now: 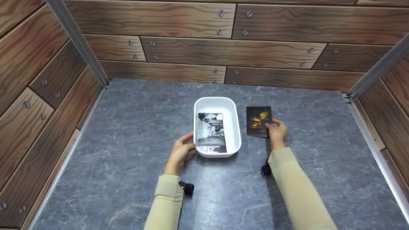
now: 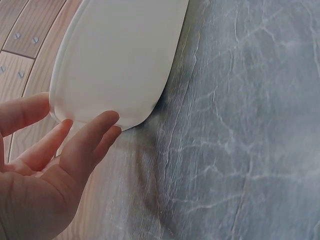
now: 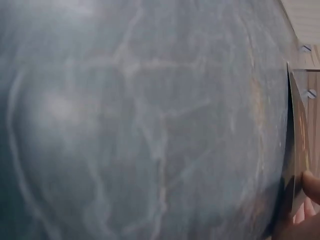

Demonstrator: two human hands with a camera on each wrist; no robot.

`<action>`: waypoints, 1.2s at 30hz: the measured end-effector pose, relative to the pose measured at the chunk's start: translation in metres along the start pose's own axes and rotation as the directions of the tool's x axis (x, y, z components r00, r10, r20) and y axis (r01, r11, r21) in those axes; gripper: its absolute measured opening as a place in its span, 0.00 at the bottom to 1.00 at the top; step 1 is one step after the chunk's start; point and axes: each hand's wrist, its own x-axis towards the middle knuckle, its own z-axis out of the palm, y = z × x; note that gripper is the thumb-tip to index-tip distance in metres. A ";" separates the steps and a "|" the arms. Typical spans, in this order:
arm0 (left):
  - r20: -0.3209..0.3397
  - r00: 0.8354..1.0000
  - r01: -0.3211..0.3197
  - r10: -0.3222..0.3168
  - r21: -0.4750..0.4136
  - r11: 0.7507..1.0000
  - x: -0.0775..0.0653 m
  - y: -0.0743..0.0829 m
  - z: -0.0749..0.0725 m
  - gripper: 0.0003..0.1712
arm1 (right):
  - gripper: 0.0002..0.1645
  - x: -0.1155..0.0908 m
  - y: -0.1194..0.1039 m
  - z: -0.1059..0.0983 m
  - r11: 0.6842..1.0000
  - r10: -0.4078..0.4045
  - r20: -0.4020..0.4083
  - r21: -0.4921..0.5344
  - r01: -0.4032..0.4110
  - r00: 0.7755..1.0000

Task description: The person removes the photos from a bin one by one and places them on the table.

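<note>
A person's right hand (image 1: 277,131) pinches a dark card (image 1: 258,121) with a golden design by its right edge, thumb on top, just right of a white tray (image 1: 217,105) on a gray marbled tabletop (image 1: 127,143). The left hand (image 1: 180,151), fingers loosely extended, touches rather than grasps the tray's near left corner. Black-and-white pictures (image 1: 211,129) overlap inside the tray, toward its near left side.

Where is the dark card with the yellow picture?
In the head view, the dark card is right of the white tub, pinched by the right hand.
</note>
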 end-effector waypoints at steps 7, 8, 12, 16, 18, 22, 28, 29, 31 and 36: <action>-0.016 1.000 0.021 -0.021 0.013 1.000 0.000 0.000 0.000 0.34 | 0.23 -0.003 0.006 -0.001 0.953 -0.120 -0.027 -0.284 0.107 0.992; -0.018 1.000 0.022 -0.022 0.018 1.000 0.000 0.000 0.000 0.34 | 0.23 -0.003 0.007 -0.002 0.940 -0.128 -0.019 -0.321 0.115 0.992; -0.023 1.000 0.019 -0.019 0.017 1.000 0.000 0.001 0.000 0.35 | 0.27 -0.002 0.007 -0.006 0.912 -0.124 0.025 -0.391 0.124 0.992; -0.017 1.000 0.019 -0.018 0.016 1.000 0.000 0.000 0.001 0.34 | 0.37 -0.001 -0.002 -0.012 0.942 -0.067 0.036 -0.327 0.075 0.997; -0.019 1.000 0.021 -0.020 0.017 1.000 0.000 -0.001 0.001 0.34 | 0.41 -0.001 -0.010 -0.014 0.970 -0.046 0.037 -0.237 0.053 0.998; -0.017 1.000 0.010 -0.010 0.010 1.000 0.000 -0.001 0.001 0.34 | 0.47 -0.008 -0.035 -0.010 0.999 -0.042 0.056 0.032 0.040 0.998; -0.023 1.000 0.017 -0.017 0.019 1.000 -0.001 0.001 0.001 0.35 | 0.45 -0.046 -0.066 0.018 0.929 -0.186 0.106 0.341 0.139 0.977; -0.024 1.000 0.021 -0.020 0.018 1.000 -0.001 0.001 0.001 0.35 | 0.45 -0.054 -0.069 0.024 0.918 -0.214 0.117 0.363 0.159 0.970; -0.023 0.999 0.025 -0.025 0.019 1.000 -0.001 0.001 0.002 0.35 | 0.44 -0.070 -0.074 0.035 0.908 -0.239 0.152 0.385 0.165 0.959; -0.018 1.000 0.022 -0.021 0.021 1.000 -0.001 0.000 0.003 0.35 | 0.43 -0.098 -0.072 0.060 0.903 -0.235 0.276 0.417 0.104 0.932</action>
